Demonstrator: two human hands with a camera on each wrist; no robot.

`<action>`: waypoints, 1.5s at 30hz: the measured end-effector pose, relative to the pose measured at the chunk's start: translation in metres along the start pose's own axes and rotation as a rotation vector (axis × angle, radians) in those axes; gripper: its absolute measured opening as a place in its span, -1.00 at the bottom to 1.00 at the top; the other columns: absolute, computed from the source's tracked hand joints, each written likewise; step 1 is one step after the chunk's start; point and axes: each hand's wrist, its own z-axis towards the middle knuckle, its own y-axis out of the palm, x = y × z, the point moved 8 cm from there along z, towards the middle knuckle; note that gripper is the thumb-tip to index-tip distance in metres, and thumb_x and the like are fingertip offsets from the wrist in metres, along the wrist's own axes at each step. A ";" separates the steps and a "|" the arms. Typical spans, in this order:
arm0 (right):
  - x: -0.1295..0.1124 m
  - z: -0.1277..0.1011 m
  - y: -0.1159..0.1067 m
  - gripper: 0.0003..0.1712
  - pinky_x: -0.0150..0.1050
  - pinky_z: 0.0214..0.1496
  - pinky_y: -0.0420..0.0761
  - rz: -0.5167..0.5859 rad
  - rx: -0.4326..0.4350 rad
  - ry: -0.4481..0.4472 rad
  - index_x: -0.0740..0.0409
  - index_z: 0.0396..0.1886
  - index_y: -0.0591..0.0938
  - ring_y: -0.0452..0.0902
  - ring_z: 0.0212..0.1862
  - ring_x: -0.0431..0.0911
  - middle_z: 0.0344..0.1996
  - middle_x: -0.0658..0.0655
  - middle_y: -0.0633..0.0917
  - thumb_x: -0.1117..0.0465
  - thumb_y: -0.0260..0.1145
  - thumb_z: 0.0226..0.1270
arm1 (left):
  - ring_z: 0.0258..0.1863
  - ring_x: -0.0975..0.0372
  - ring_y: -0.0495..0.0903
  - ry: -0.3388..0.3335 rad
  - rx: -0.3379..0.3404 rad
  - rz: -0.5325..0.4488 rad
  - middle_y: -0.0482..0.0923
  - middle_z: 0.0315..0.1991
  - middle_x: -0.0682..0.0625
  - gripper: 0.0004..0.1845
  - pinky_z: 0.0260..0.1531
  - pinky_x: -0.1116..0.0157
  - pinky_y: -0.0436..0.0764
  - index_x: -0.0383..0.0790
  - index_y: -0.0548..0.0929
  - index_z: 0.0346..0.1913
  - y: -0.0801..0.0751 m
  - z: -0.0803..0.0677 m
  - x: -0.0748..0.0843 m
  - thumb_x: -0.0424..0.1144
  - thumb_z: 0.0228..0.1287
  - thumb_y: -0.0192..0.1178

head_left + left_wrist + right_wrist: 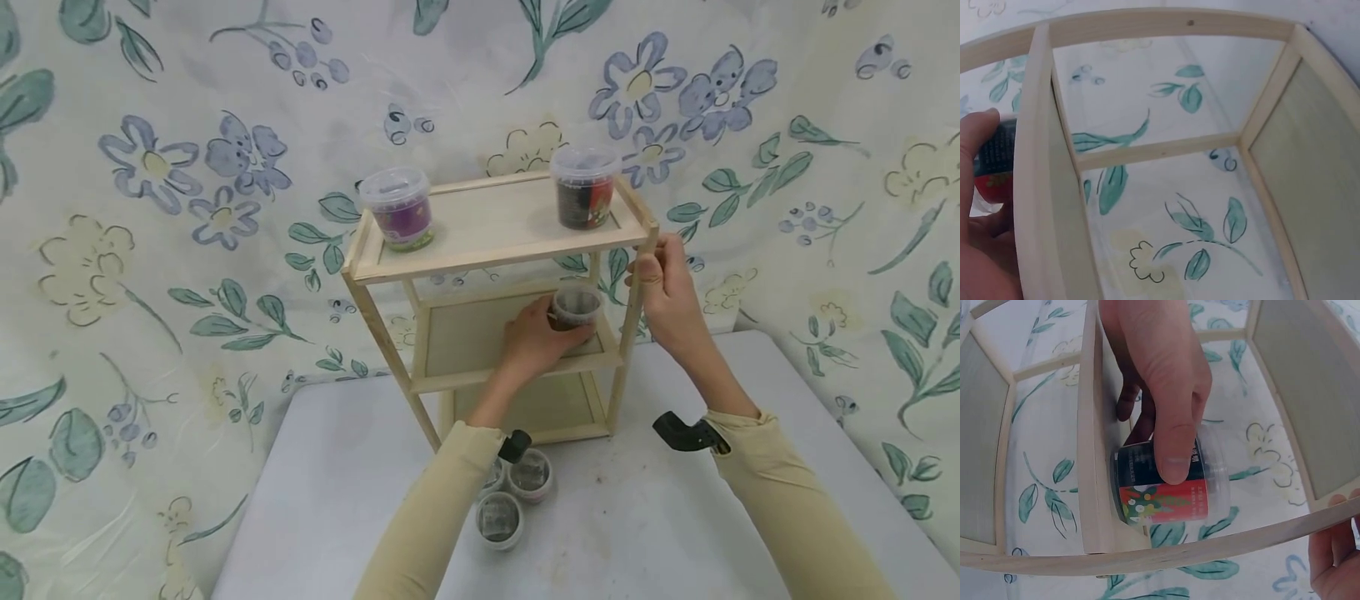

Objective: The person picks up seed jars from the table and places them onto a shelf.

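Observation:
A light wooden three-tier shelf stands on a table against a flowered cloth. My left hand reaches onto the middle tier and grips a small clear tub with a dark and red label. In the right wrist view the left hand has its thumb over the side of the tub, which sits beside a wooden rail. The left wrist view shows only the left hand and a sliver of the tub. My right hand holds the shelf's right front post near the top; its fingers show at the corner.
On the top tier stand a purple-labelled tub at the left and a dark, red-labelled tub at the right. Three more small tubs sit on the grey table in front of the shelf, under my left forearm.

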 end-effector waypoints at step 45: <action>-0.004 0.000 -0.001 -0.50 -0.28 -0.11 0.45 0.017 0.028 -0.032 0.45 0.10 0.23 0.47 -0.23 -0.18 -0.22 0.25 0.48 0.02 -0.13 0.59 | 0.15 0.07 0.45 0.070 0.125 -0.187 0.49 0.20 -0.06 -0.12 0.25 -0.04 0.29 -0.18 0.31 0.46 -0.052 -0.049 -0.021 0.01 0.12 0.44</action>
